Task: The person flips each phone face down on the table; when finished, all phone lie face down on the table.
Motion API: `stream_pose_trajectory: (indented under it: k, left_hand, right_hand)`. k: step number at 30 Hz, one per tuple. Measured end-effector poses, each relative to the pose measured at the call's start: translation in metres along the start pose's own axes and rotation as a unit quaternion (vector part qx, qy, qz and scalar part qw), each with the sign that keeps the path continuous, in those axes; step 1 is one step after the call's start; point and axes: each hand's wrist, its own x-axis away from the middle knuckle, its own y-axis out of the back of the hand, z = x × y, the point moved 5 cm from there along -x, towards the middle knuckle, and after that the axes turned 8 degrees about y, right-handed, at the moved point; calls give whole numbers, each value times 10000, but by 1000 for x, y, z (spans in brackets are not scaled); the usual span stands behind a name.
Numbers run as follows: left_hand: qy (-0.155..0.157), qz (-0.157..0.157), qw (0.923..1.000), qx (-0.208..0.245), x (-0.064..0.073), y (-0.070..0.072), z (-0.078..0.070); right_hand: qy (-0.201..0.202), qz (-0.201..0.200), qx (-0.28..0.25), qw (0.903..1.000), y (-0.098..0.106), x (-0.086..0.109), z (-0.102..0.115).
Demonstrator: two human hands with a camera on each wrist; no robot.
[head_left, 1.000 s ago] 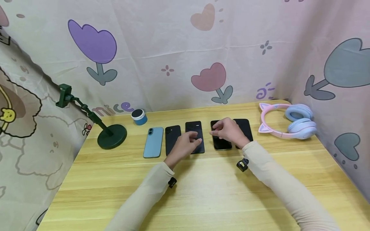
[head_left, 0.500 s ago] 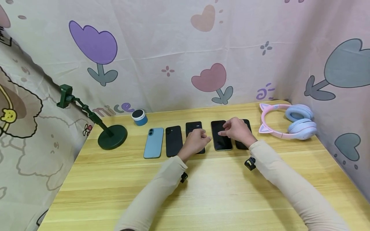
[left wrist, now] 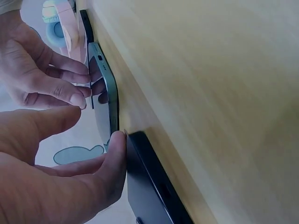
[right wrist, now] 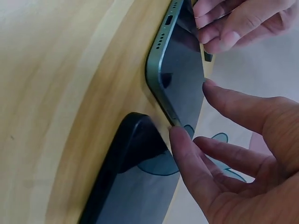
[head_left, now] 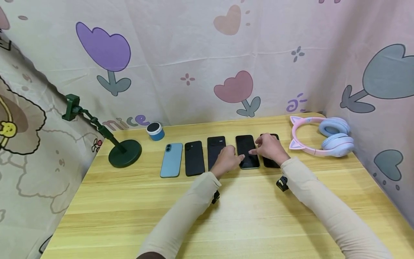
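Observation:
Several phones lie in a row. My left hand (head_left: 226, 160) is over the right part of a dark phone (head_left: 216, 144), fingers bent. In the left wrist view its fingertips (left wrist: 117, 144) are at that phone's edge, by the gap before the black-screened phone (head_left: 244, 144) with a green frame. My right hand (head_left: 271, 148) is between that phone and the rightmost dark phone (head_left: 275, 136). In the right wrist view a right fingertip (right wrist: 180, 137) is at the green frame's edge, and the thumb stands apart. Neither hand grips a phone.
Left of the hands lie a black phone (head_left: 194, 158) and a light blue phone (head_left: 171, 160). Behind stands a small blue-and-white cylinder (head_left: 155, 131); a green stand (head_left: 125, 153) is at far left. Cat-ear headphones (head_left: 323, 136) lie at the right of the wooden table (head_left: 245, 216).
My left hand has moved right, from between the two dark phones to the middle gap. My right hand has also shifted right, off the black-screened phone toward the rightmost one.

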Motion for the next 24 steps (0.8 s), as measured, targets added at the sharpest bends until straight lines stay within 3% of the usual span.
stream_pose_trajectory:
  k: [14,24]
  left_hand:
    - [283,9,9995,-107,-1,-8,-5]
    - [393,-186,9987,272,3,-9,-6]
  right_hand:
    - [125,-73,-187,9997,-11,-3,-2]
    - [-127,17,-381,9992,-12,-2,-1]
